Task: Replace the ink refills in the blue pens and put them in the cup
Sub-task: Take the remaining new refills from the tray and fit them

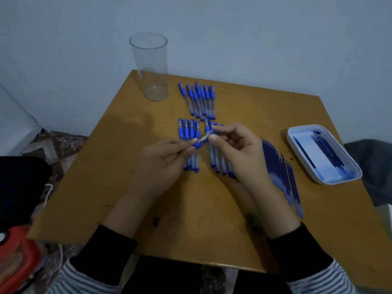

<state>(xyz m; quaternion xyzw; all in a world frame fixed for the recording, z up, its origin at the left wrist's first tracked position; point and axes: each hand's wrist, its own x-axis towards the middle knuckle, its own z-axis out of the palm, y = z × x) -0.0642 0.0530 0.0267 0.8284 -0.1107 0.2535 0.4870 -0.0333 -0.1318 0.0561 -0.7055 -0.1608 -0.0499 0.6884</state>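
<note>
Holding one pen [203,139] in the air over the middle of the table [106,187], both hands on it. Left hand [161,162] pinches the blue end between thumb and forefinger; right hand [233,151] pinches the other, clear end the same way, its remaining fingers loosely curled. The pen sits tilted, with the right-hand end higher and further away. One clear cup [151,66] stands upright at the far left corner with nothing in it. Pens on the table lie in three groups. The far row of pens [199,100] is near the far edge, just right of the cup, about eight, packed side by side with caps pointing away. The row of four pens [186,132] is mid-table, partly under the left fingertips. The third row of pens [212,155] lies just beside it, at least four visible; the rest are hidden by the right hand, so the exact count can't be told. Loose refills [275,166] lie in one fanned row right of the right hand, roughly ten, too tight to count exactly. One white tray [299,151] sits at the right edge, holding several more refills on a white paper sheet; number unclear. Black cuffs over striped sleeves at the near edge.
</note>
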